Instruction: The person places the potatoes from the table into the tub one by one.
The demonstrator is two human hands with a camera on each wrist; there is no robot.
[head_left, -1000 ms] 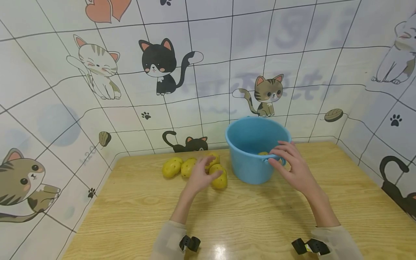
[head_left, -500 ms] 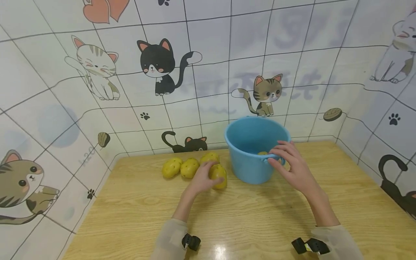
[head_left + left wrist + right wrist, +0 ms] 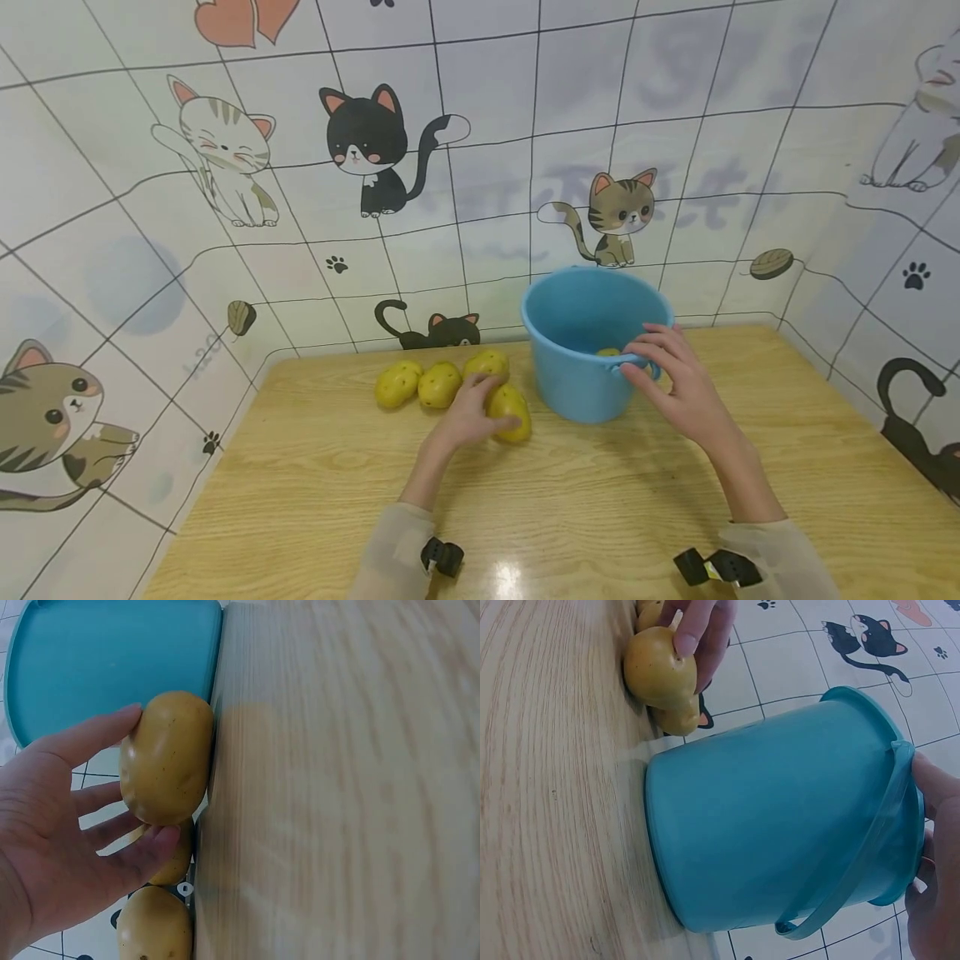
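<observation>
Three more yellow-brown potatoes (image 3: 438,382) are lying in a loose row just left of the round light-blue plastic bucket (image 3: 585,367), behind the left hand (image 3: 468,414), one of them touching the held one from behind. Nothing is standing between the held potato and the bucket. Another small yellow potato (image 3: 607,352) is showing inside the bucket, low against the near wall.

The oval yellow-brown potato with dark specks (image 3: 511,412) is lying on the surface just left of the bucket's base, near it but whether touching is unclear. The left hand's grip is curling round it, thumb on one side and fingers on the other, as the left wrist view (image 3: 166,769) is showing. Skin is smooth, dull yellow, with a few brown spots.

The right hand (image 3: 678,387) is resting at the bucket's near right rim, fingers bending over the thin blue bail handle (image 3: 870,855); the grip is looking loosely closed on the handle.

The light wooden grained surface (image 3: 600,508) is carrying everything. Behind the bucket, white tiled wall covering with cartoon cats and paw prints (image 3: 371,150) is wrapping round three sides.
</observation>
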